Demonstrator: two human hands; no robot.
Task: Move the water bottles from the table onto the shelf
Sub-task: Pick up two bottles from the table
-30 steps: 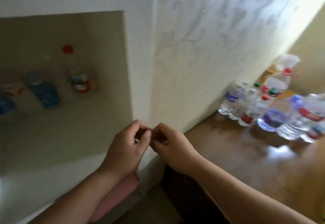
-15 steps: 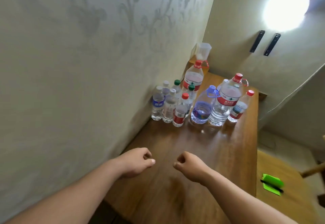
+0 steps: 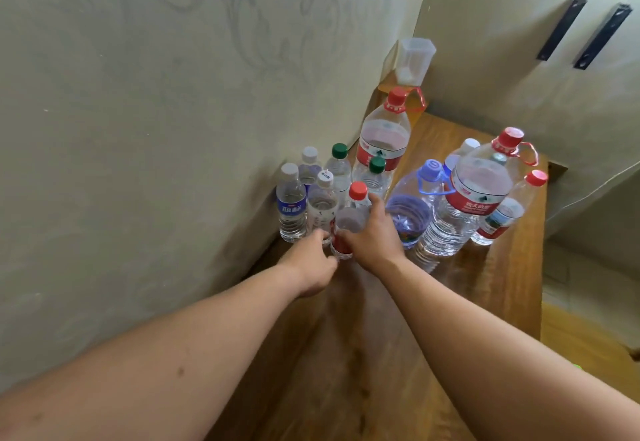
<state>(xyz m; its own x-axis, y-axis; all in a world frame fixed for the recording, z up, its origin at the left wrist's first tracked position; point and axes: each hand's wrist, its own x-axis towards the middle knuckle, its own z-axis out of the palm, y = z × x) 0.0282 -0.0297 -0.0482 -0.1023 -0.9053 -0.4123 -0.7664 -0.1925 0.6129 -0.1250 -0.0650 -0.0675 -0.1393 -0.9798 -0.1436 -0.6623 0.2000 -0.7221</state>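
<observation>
Bottles crowd the brown wooden table [image 3: 467,302], about a dozen upright near the wall, so most of the job looks undone; the shelf is out of view. Your right hand [image 3: 372,236] wraps the small clear red-capped plastic bottle [image 3: 353,212] at the front of the cluster, which looks to be standing on the table. Your left hand [image 3: 310,264] curls low beside its base. Gripping anything? Can't tell. The big red-capped clear jug [image 3: 474,194] looks well filled, and the blue-handled clear jug [image 3: 410,212] holds some water. The clear plastic tub [image 3: 415,59] sits at the back, contents unclear.
</observation>
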